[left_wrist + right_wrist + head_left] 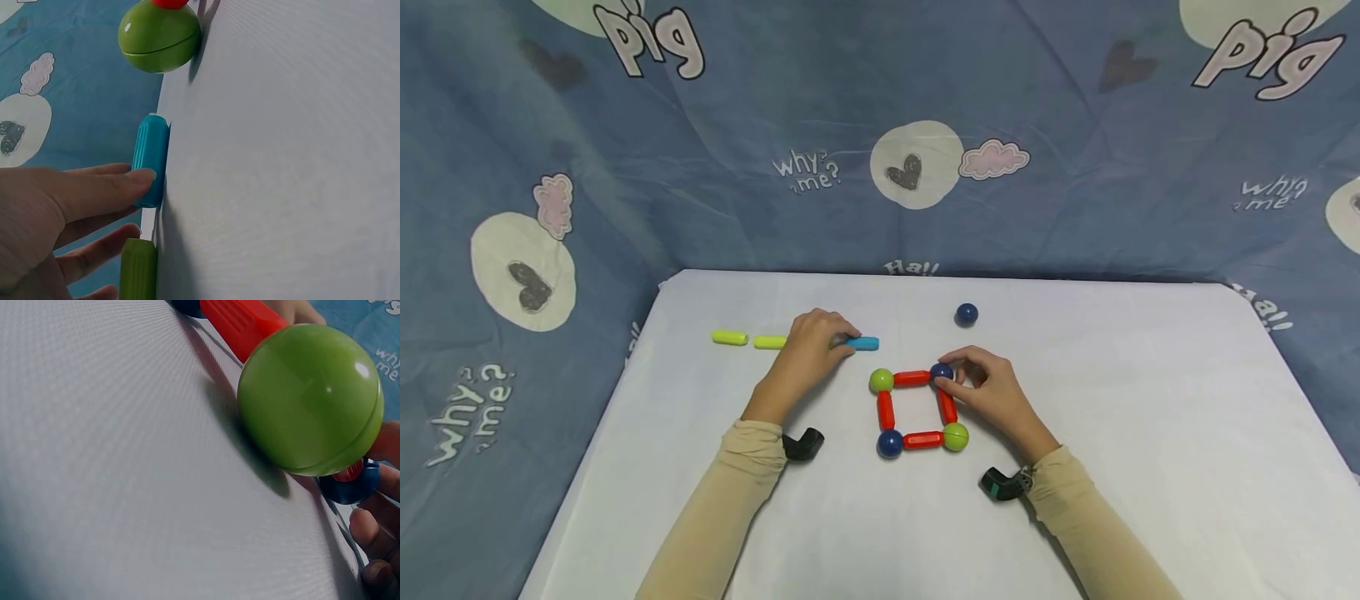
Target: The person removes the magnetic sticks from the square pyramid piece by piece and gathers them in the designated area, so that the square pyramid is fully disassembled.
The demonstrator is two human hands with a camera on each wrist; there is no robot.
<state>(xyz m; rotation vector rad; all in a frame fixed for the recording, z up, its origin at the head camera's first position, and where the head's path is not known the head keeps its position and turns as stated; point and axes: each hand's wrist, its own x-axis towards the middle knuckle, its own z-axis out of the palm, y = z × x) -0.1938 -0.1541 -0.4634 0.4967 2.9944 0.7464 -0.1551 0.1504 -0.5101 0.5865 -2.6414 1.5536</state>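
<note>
On the white table a square of red rods (922,439) joins balls at its corners: a green ball (882,381), another green ball (956,437), a dark blue ball (890,444) and a second dark blue ball (941,372). My right hand (992,390) pinches that second dark blue ball at the far right corner. To the left, my left hand (811,350) holds a light blue rod (150,159) between thumb and fingers. A yellow-green rod (770,342) lies beside the left hand, partly hidden by it. The near green ball (309,400) fills much of the right wrist view.
Another yellow-green rod (730,337) lies farther left on the table (1150,375). A loose dark blue ball (966,315) sits beyond the square, towards the back edge. Behind the table hangs a blue printed cloth (737,225).
</note>
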